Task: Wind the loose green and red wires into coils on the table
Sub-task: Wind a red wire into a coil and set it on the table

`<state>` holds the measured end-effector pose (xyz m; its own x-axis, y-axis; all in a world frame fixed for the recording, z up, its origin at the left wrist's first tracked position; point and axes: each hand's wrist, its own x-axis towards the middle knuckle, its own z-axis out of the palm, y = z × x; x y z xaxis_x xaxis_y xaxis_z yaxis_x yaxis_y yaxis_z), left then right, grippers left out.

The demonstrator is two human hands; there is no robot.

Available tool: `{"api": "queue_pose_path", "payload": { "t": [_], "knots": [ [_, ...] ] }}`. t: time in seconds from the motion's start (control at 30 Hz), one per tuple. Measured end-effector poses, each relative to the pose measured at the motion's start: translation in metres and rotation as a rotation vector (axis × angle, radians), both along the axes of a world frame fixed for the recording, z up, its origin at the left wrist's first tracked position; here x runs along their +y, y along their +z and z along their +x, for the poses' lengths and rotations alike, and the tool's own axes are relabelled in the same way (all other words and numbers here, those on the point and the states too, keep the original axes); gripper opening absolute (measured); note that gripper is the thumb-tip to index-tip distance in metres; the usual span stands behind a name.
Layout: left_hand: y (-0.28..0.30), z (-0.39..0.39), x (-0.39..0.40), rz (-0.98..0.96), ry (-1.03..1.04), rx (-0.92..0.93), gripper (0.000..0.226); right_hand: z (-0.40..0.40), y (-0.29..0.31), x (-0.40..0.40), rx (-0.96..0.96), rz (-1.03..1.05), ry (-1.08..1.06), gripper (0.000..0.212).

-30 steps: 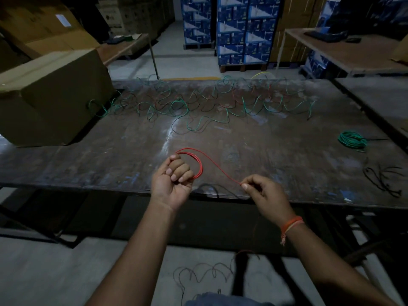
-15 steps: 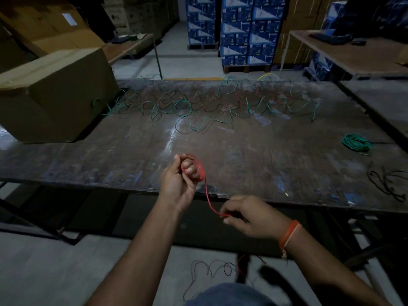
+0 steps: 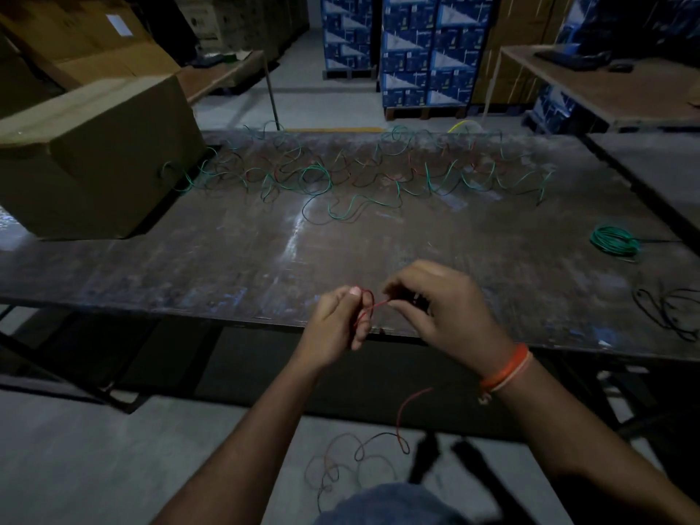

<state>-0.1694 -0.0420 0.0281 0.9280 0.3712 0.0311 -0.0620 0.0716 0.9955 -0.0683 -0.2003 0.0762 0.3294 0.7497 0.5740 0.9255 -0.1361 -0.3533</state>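
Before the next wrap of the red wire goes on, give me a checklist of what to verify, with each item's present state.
1. Left hand grips the red coil: ok.
2. Right hand pinches the red wire beside the coil: ok.
3. Slack to wind: red tail hangs below the table edge to the floor: ok.
4. Tail free of knots: loops on the floor, cannot tell.
5. Finished green coil set aside on the table: ok.
6. Loose green wires wound: not ok.

Dark worn table (image 3: 235,267) carries tangled loose wires (image 3: 341,176), a green coil (image 3: 614,241), black wire (image 3: 670,312), cardboard box (image 3: 94,161)
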Motion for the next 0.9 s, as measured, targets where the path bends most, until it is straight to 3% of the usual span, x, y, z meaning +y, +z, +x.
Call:
{"api": "queue_pose_path", "payload": {
  "t": [0.33,0.43,0.53,0.6,0.67,0.77,0.83,0.9],
  "knots": [
    [0.013,-0.003,0.006,-0.326,-0.255,0.079,0.025,0.025,-0.033,0.014,-0.003,-0.006,-0.025,0.024],
    [0.013,-0.005,0.008,-0.441,-0.311,0.01,0.021,0.025,-0.057,0.015,0.044,-0.046,-0.171,0.016],
    [0.016,-0.007,0.017,-0.614,-0.344,-0.069,0.02,0.021,-0.092,0.006,0.349,-0.387,-0.429,0.013],
    [0.017,-0.008,0.02,-0.621,-0.358,-0.056,0.02,0.018,-0.106,-0.005,0.468,-0.736,-0.498,0.019],
    [0.015,-0.009,0.017,-0.595,-0.374,-0.018,0.019,0.02,-0.105,-0.011,0.512,-0.911,-0.567,0.024],
    [0.011,-0.005,0.008,-0.649,-0.416,-0.029,0.019,0.021,-0.101,0.004,0.519,-0.694,-0.631,0.022],
    [0.013,-0.001,0.005,-0.69,-0.45,-0.054,0.02,0.013,-0.104,0.017,0.781,-0.525,-0.371,0.015],
    [0.017,-0.001,0.005,-0.691,-0.471,-0.061,0.021,-0.001,-0.1,0.016,1.19,-0.715,-0.101,0.016]
  ]
}}
